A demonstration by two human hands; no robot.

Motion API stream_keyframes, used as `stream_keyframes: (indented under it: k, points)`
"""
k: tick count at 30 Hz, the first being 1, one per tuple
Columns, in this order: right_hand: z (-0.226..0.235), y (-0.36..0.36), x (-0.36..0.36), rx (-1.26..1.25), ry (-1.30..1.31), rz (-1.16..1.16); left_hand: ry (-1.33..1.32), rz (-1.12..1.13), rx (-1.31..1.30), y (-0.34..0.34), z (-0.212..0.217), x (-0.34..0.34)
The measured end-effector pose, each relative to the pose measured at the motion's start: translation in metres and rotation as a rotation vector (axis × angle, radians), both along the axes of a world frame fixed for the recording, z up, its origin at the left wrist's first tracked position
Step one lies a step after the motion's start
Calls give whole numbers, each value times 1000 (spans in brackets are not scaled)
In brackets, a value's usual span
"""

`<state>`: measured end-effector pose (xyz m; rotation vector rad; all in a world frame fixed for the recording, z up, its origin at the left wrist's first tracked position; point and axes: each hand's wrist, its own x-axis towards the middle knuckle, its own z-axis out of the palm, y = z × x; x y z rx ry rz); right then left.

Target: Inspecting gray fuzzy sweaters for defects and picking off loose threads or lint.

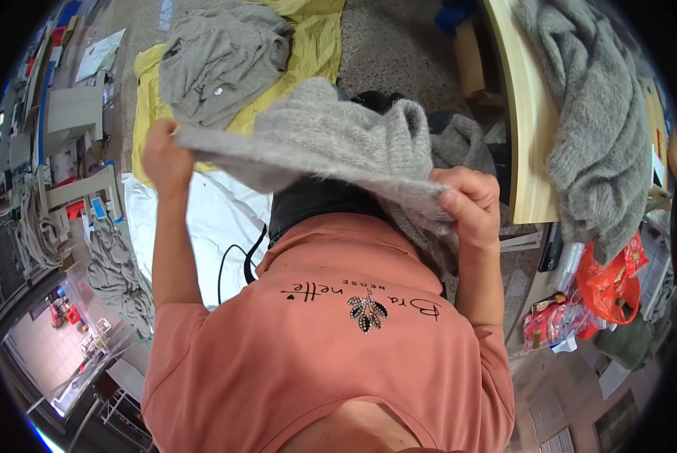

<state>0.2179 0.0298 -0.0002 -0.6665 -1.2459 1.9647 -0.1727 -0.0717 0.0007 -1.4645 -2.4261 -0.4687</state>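
A fuzzy grey knit sweater [331, 124] lies across my lap, with one edge drawn out taut between my two hands. My left hand [168, 158] is closed on the left end of that edge, its fingers partly turned away. At the other end, my right hand [470, 204] pinches the knit between thumb and fingers. Ribbed folds bunch up beyond the stretched edge, and some of the fabric hangs down beside my right forearm. The rest of the garment is bunched, so its full shape is hidden.
Ahead on the floor, a heap of grey knitwear [225, 60] rests on a yellow sheet [312, 38]. A white sheet [203, 226] spreads at my left. On the right stands a wooden table [531, 151] with another grey knit piece [595, 113] draped over it, near a red plastic bag [610, 291].
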Motion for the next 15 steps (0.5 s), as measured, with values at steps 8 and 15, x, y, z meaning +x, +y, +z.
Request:
stream_keyframes:
  k: [8, 15]
  points:
    - [21, -2, -14, 785, -169, 325, 439, 145, 358, -90, 40, -69]
    - [1, -23, 30, 1407, -765, -613, -68, -26, 88, -99, -42, -34]
